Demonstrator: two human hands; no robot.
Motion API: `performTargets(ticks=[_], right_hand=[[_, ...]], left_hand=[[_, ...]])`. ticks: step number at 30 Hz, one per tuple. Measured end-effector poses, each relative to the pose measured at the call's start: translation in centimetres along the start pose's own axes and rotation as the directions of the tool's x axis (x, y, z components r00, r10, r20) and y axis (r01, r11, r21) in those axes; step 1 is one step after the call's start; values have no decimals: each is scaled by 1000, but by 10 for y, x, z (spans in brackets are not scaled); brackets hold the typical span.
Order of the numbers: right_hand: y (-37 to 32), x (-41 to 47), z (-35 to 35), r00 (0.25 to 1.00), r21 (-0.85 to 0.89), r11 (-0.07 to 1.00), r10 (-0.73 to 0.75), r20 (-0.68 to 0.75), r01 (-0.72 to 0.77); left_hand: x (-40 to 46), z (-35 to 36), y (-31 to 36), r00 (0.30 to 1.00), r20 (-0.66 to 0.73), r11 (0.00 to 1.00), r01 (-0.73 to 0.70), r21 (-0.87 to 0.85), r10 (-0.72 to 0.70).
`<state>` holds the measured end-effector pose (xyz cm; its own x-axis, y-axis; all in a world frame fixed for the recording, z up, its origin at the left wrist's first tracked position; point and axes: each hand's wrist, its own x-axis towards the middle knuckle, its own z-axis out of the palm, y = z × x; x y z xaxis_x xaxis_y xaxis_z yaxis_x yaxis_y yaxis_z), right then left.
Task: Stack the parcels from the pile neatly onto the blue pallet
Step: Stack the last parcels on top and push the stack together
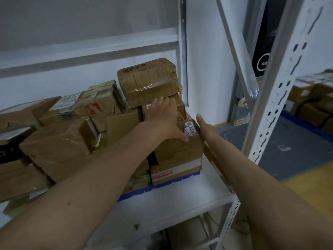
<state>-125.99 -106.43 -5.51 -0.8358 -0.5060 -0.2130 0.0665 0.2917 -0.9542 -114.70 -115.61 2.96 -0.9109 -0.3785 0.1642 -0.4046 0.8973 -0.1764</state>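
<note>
While both hands (163, 120) press straight fingers, taped brown parcel (177, 148), white label, dented.

Brown cardboard parcels (59, 141), taped, many labelled, heaped unevenly on a white shelf. Topmost parcel (148, 81): wrinkled, wrapped in clear tape, tilted, resting on boxes below. Lower right parcel (177, 171): white and red tape band, flat on blue pallet (137, 191). Pallet edge visible beneath the stack, along the shelf front.
</note>
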Motion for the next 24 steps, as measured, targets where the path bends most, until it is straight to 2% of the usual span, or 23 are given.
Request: performTargets(ticks=[2,4,10,15,24], right_hand=[[9,6,-2,988,168,985,23,154,-49],[15,15,-3,969,256,964,7,247,-72],[22,33,-1,907,337,927,9,422,-166],[18,38,1,875,321,929,7,484,-186],[24,67,-1,886,425,853,88,454,-303]], left_hand=[[9,-1,0,997,75,1000,-6,9,5],[15,1,-1,987,159,1000,-1,15,-2],[18,9,-9,983,182,999,18,28,-23],[20,9,-13,979,197,998,51,30,-56],[43,3,-14,944,323,995,83,-50,-63]])
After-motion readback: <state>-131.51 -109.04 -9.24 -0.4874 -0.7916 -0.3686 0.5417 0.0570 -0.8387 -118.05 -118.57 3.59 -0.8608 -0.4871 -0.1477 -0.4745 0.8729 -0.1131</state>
